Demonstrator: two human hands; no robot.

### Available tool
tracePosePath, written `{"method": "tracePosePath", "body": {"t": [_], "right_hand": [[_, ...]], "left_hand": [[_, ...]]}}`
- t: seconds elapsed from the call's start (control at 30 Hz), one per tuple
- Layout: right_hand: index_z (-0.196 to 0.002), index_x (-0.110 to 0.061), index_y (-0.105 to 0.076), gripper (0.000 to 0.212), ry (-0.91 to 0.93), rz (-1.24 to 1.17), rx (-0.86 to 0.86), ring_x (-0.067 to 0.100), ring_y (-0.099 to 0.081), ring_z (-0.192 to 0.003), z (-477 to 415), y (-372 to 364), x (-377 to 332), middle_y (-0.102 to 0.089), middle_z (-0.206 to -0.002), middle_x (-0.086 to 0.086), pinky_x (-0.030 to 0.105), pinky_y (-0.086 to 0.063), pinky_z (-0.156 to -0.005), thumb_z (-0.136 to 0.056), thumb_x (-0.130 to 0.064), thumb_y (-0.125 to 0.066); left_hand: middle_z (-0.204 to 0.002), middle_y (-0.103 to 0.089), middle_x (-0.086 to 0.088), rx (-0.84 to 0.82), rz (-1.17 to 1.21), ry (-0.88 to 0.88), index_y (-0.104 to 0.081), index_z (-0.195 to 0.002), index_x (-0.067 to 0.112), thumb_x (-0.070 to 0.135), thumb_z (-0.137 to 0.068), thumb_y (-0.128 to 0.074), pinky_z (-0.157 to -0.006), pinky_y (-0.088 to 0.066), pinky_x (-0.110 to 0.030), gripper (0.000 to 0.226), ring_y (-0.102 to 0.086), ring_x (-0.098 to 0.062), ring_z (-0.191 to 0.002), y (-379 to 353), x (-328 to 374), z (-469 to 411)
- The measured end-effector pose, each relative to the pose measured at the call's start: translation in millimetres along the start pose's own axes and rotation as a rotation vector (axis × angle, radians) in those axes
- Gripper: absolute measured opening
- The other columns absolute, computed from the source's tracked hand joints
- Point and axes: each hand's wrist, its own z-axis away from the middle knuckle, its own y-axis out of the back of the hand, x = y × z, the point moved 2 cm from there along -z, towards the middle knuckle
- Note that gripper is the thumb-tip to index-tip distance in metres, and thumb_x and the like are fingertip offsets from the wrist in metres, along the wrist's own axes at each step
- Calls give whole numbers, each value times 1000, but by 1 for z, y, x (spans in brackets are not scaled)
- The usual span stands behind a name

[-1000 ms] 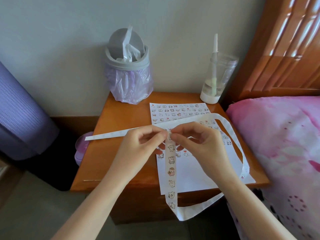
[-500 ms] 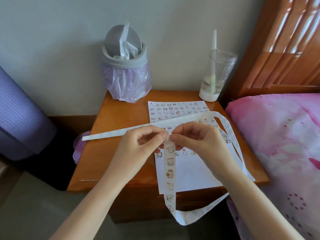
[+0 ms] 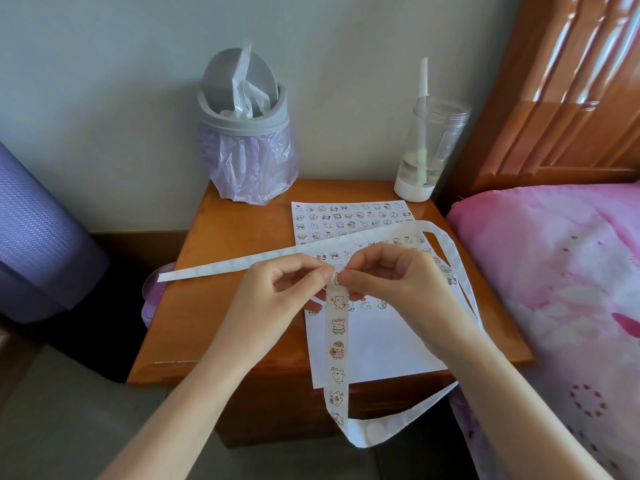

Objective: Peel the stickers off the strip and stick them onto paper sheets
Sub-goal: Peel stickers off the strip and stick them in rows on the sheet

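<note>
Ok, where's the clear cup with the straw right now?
In the head view, the clear cup stands at the far right corner of the nightstand, just behind the paper sheet and beside the wooden headboard.

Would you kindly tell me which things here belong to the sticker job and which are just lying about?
Part of the job: the sticker strip, pinched by the left hand and the right hand; the paper sheet, partly covered with stickers.

Just lying about: the grey bin with its purple liner; the clear cup with a straw; the pink bedding; the purple roll.
</note>
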Motion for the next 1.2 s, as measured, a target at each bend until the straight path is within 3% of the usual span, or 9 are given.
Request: {"method": "tracePosePath", "body": {"t": [0.2, 0.47, 0.7, 0.83, 0.93, 1.03, 1.2], "right_hand": [[-82, -5, -67, 11, 72, 117, 33, 17, -70, -72, 0, -1, 3, -73, -76, 1, 23, -58, -67, -79, -15, -71], [-79, -17, -67, 5, 177, 226, 85, 15, -67, -75, 1, -3, 6, -71, -77, -5, 33, -58, -71, -79, -18, -73], [-75, -31, -61, 17, 355, 442, 186, 8, -59, -80, 2, -7, 8, -60, -85, -15, 23, -52, -70, -79, -19, -73], [-83, -25, -64, 6, 482, 573, 225, 9, -54, -79, 6, -8, 11, -58, -88, -14, 25, -49, -67, -81, -25, -70], [-85, -22, -66, 9, 551, 633, 252, 6, -52, -85, 8, -8, 9, -59, -93, -11, 22, -49, -70, -81, -30, -68], [-82, -25, -64, 6, 488, 495, 178, 8, -56, -82, 11, -5, 2, -60, -89, -13, 18, -49, -69, -80, -26, -69], [-84, -9, -68, 24, 123, 183, 98, 11, -59, -60, 10, 49, -10, -68, -70, -2, 21, -50, -56, -67, -26, -74]], "left_hand": [[-69, -70, 19, 8, 51, 73, -70, -79, 21, 18, -89, -57, -54, -49, -7, 16, -66, 4, -72, -2, -2, -1], [-68, -72, 12, 40, 88, 123, -70, -75, 23, 26, -89, -58, -55, -54, -12, 18, -68, 1, -69, -5, -3, -3], [-70, -74, 6, 60, 155, 206, -71, -76, 19, 23, -88, -59, -58, -57, -20, 18, -70, -6, -69, -6, -9, -4], [-72, -74, 3, 70, 208, 246, -72, -77, 17, 23, -88, -60, -57, -57, -21, 17, -71, -9, -70, -7, -11, -5], [-69, -74, 3, 73, 212, 245, -71, -76, 15, 22, -89, -59, -55, -56, -18, 18, -70, -8, -66, -8, -12, -5], [-66, -73, 7, 68, 197, 248, -71, -77, 15, 22, -89, -58, -54, -55, -16, 19, -69, -5, -63, -9, -14, -6], [-72, -73, 8, 106, 22, 144, -71, -81, 19, 24, -89, -59, -53, -54, -16, 15, -67, -4, -63, -10, -20, -5]]}}
